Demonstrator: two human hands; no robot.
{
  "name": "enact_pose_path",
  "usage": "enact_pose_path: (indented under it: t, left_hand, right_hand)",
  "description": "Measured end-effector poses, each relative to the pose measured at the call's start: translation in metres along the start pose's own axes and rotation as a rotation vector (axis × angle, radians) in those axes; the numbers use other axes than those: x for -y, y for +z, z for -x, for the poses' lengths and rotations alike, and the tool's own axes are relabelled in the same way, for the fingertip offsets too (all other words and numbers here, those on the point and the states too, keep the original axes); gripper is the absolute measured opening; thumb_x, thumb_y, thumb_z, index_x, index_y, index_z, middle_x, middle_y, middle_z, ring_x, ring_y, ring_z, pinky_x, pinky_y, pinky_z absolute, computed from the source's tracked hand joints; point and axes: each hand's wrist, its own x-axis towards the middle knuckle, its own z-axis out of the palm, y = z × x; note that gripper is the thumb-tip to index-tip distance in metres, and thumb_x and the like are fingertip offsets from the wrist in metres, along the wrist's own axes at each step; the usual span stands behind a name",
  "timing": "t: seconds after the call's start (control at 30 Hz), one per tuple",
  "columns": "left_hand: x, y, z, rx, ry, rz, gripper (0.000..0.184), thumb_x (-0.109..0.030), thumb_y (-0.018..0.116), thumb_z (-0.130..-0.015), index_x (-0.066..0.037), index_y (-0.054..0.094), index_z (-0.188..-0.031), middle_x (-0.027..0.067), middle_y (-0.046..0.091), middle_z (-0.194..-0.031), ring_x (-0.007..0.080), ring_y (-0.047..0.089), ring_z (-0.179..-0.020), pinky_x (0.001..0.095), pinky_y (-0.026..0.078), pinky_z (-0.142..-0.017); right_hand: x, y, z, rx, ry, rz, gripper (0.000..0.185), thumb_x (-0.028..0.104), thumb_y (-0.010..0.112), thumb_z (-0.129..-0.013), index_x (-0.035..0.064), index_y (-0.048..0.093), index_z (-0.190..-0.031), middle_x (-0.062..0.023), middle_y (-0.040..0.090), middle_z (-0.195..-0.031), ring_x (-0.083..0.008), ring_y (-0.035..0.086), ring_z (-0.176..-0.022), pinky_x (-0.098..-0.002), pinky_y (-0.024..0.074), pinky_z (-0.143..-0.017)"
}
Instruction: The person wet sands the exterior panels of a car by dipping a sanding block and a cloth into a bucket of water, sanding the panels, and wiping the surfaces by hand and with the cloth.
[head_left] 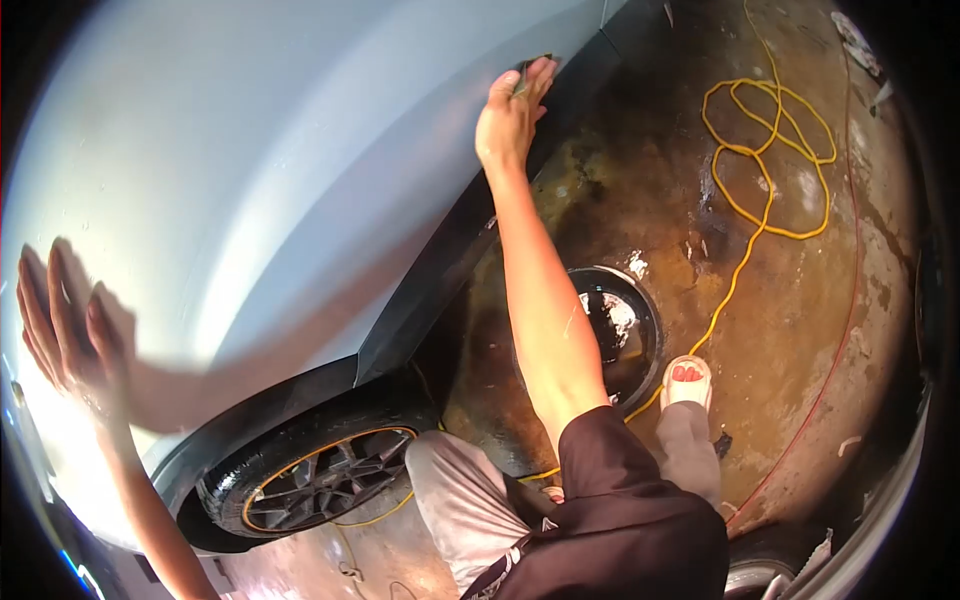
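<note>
My left hand (75, 340) lies against the pale, glossy car body panel (270, 150) at the far left, fingers spread, nothing in it. At the top centre, my right hand (510, 125) reaches to the lower edge of the same panel. Its fingers are pressed round a small dark, greenish item (522, 80), mostly hidden by the hand, which I cannot make out. Water drops show on the panel.
Below the panel is a car wheel (330, 478) with an orange rim line. A black bucket (645, 335) of water stands on the wet floor (640, 190), beside my right foot. A yellow cord (768, 190) lies looped at the right, with a thin red hose (850, 300) beyond.
</note>
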Motion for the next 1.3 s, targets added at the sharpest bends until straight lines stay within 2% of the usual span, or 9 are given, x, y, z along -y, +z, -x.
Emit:
enact_pose_path:
  t: [0.2,0.43,0.53,0.67,0.9,0.97,1.13,1.2,1.3]
  left_hand:
    - [-0.007,-0.004,-0.004,-0.005,-0.024,0.009,0.046,-0.030,0.049,-0.101,-0.008,0.056,-0.141,0.0163,0.047,-0.151,0.0353,0.044,-0.139,0.0498,0.038,-0.110]
    - [-0.010,-0.004,-0.013,0.005,0.000,0.091,0.050,-0.031,0.047,-0.100,-0.005,0.055,-0.141,0.0210,0.046,-0.150,0.0405,0.043,-0.138,0.0498,0.040,-0.108]
    - [-0.015,-0.008,-0.018,0.020,-0.004,0.061,0.053,-0.035,0.043,-0.100,-0.005,0.053,-0.142,0.0225,0.045,-0.150,0.0415,0.043,-0.138,0.0503,0.039,-0.109]
    - [-0.011,-0.011,-0.017,0.063,0.016,0.049,0.049,-0.026,0.050,-0.097,-0.003,0.054,-0.140,0.0246,0.045,-0.149,0.0427,0.043,-0.138,0.0512,0.038,-0.111]
    - [-0.012,-0.007,-0.014,0.055,-0.022,0.068,0.049,-0.021,0.057,-0.095,-0.004,0.053,-0.141,0.0232,0.044,-0.150,0.0411,0.044,-0.136,0.0498,0.038,-0.111]
    - [-0.016,-0.010,-0.019,0.040,-0.025,0.071,0.050,-0.028,0.057,-0.098,-0.007,0.051,-0.144,0.0202,0.042,-0.152,0.0398,0.043,-0.138,0.0501,0.037,-0.111]
    - [-0.010,-0.003,-0.011,-0.023,-0.018,0.065,0.047,-0.034,0.050,-0.102,-0.006,0.058,-0.138,0.0203,0.047,-0.149,0.0397,0.046,-0.135,0.0507,0.038,-0.109]
    - [-0.011,-0.007,-0.012,-0.017,-0.036,0.120,0.046,-0.032,0.052,-0.101,-0.006,0.058,-0.138,0.0204,0.047,-0.149,0.0393,0.046,-0.135,0.0496,0.037,-0.109]
    - [-0.010,-0.008,-0.011,-0.006,-0.033,0.099,0.045,-0.024,0.058,-0.097,-0.006,0.058,-0.138,0.0207,0.048,-0.148,0.0387,0.046,-0.136,0.0478,0.037,-0.109]
  right_hand:
    - [0.016,0.033,0.303,0.463,-0.209,0.043,0.082,0.039,0.039,-0.101,-0.0108,0.001,-0.153,-0.0384,-0.006,-0.158,-0.0581,-0.004,-0.146,-0.0681,0.0051,-0.115]
    - [-0.017,-0.019,-0.090,-0.034,-0.082,-0.057,0.068,0.035,0.029,-0.106,-0.0059,0.007,-0.155,-0.0246,0.003,-0.164,-0.0368,0.006,-0.153,-0.0538,0.0058,-0.123]
    - [0.009,0.006,-0.003,-0.083,-0.071,0.021,0.066,0.033,0.028,-0.106,-0.0064,0.009,-0.155,-0.0249,0.005,-0.164,-0.0399,0.007,-0.152,-0.0570,0.0081,-0.121]
    - [0.028,0.036,0.278,0.439,-0.420,0.162,0.073,0.038,0.046,-0.096,-0.0153,0.032,-0.144,-0.0378,0.013,-0.157,-0.0586,0.013,-0.145,-0.0717,0.0140,-0.112]
    - [-0.020,-0.019,-0.115,-0.027,-0.108,-0.146,0.070,0.040,0.027,-0.106,-0.0040,0.007,-0.156,-0.0230,0.002,-0.165,-0.0377,0.002,-0.153,-0.0522,0.0075,-0.123]
    - [0.000,-0.018,-0.081,0.002,-0.060,-0.092,0.073,0.044,0.029,-0.107,-0.0054,0.006,-0.155,-0.0236,0.005,-0.164,-0.0334,0.006,-0.153,-0.0400,0.0098,-0.125]
    - [0.076,0.035,0.254,0.462,-0.425,0.117,0.078,0.041,0.049,-0.094,-0.0123,0.028,-0.147,-0.0328,0.010,-0.160,-0.0570,0.007,-0.146,-0.0743,0.0071,-0.112]
    - [0.059,0.023,0.248,0.651,-0.596,0.213,0.074,0.041,0.048,-0.096,-0.0076,0.031,-0.149,-0.0325,0.014,-0.160,-0.0517,0.009,-0.149,-0.0749,0.0057,-0.111]
    - [0.036,0.010,0.089,0.162,-0.339,0.103,0.071,0.034,0.035,-0.103,-0.0077,0.010,-0.155,-0.0290,0.006,-0.163,-0.0451,0.002,-0.151,-0.0625,-0.0007,-0.119]
